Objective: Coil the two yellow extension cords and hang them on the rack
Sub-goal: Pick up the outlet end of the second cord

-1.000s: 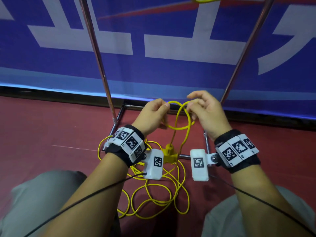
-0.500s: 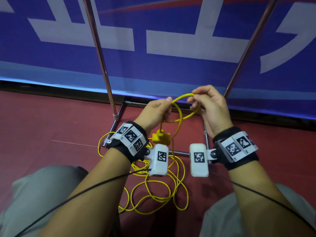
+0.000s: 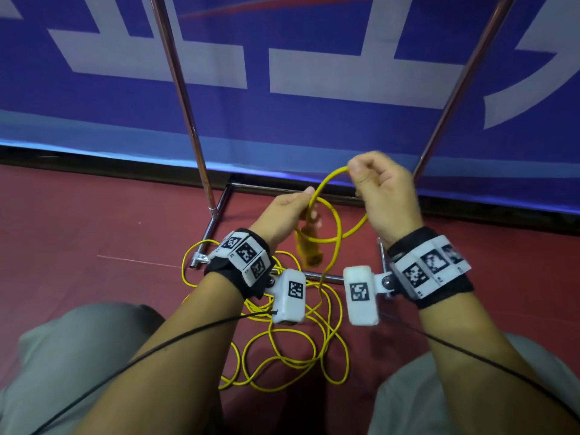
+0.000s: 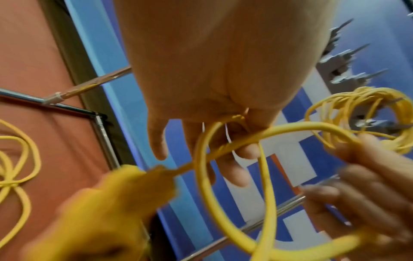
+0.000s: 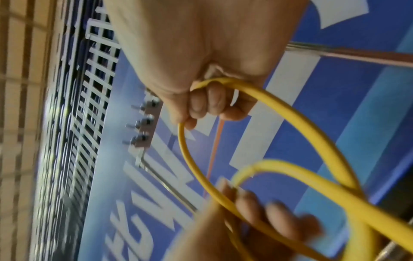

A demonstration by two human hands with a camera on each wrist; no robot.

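One yellow extension cord (image 3: 338, 229) forms a small loop between my two hands in front of the rack. My left hand (image 3: 306, 196) pinches the loop's left side, and the yellow plug (image 3: 309, 251) hangs just below it, blurred. My right hand (image 3: 357, 174) grips the top of the loop with curled fingers (image 5: 205, 104). The rest of this cord lies loose on the red floor (image 3: 292, 356). In the left wrist view, the second yellow cord (image 4: 368, 120) hangs coiled on the rack's hooks.
The rack's two chrome poles (image 3: 182, 89) (image 3: 464, 73) rise from a metal base frame (image 3: 216, 215) on the red floor. A blue and white banner (image 3: 314, 73) stands behind. A row of metal hooks (image 5: 145, 123) shows above. My knees frame the loose cord.
Both hands have risen and lifted the plug off its low position. The loop between them has opened wider, and my right hand has drawn its top up and to the right.
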